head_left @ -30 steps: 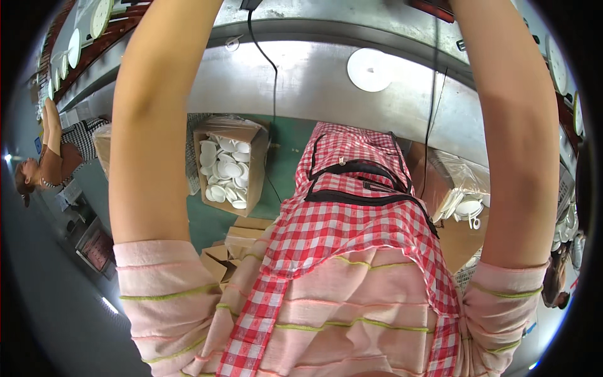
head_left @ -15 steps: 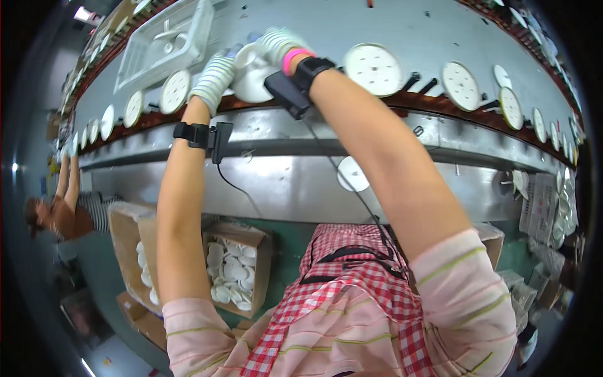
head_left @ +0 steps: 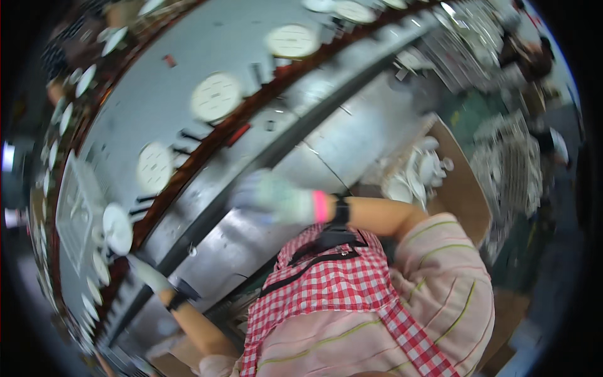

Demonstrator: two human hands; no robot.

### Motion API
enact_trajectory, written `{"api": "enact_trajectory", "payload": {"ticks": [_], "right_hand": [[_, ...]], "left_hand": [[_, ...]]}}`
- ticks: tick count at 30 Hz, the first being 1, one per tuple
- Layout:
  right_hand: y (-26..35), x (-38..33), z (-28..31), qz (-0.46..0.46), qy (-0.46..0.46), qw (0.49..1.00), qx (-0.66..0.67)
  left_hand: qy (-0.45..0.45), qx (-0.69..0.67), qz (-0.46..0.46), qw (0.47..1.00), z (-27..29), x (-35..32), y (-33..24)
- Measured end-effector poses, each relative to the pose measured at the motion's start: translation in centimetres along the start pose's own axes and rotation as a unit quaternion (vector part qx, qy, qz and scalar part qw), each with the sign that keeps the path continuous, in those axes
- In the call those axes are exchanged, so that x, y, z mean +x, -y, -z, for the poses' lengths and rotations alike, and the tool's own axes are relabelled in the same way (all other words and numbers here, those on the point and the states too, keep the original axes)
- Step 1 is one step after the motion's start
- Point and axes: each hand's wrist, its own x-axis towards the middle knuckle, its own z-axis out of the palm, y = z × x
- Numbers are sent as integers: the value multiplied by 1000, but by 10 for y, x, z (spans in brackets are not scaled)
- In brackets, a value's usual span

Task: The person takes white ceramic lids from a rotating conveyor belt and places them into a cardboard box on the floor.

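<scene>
My left hand [head_left: 148, 271], in a striped glove, reaches to the rail at the far left. Its fingertips are close to the lower edge of a round white disc [head_left: 117, 229]; blur hides whether they grip it. My right hand [head_left: 269, 197], gloved and with a pink band at the wrist, hangs over the metal ledge [head_left: 339, 135] in front of my body. Motion smears its fingers, and I see no clear object in them. Round white slotted discs [head_left: 217, 97] stand along the brown rail [head_left: 188, 160] beyond it.
To the right, a cardboard box [head_left: 461, 169] holds white plastic parts [head_left: 416, 176], with stacked grey crates [head_left: 512, 160] past it. A translucent tray [head_left: 75, 210] sits on the grey line at left. Other people stand at the upper left and upper right.
My view has swung to the right. My right hand has left the white part at the rail and come back toward my body. The left hand remains near the rail.
</scene>
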Motion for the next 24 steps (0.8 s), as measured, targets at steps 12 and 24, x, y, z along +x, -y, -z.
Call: {"api": "enact_trajectory", "payload": {"ticks": [12, 24], "right_hand": [[-75, -383, 177, -730, -29, 628, -268], [-3, -388, 208, -596, -260, 691, -315]], "left_hand": [[454, -9, 389, 802, -132, -168, 3], [645, 85, 60, 757, -202, -218, -139]]}}
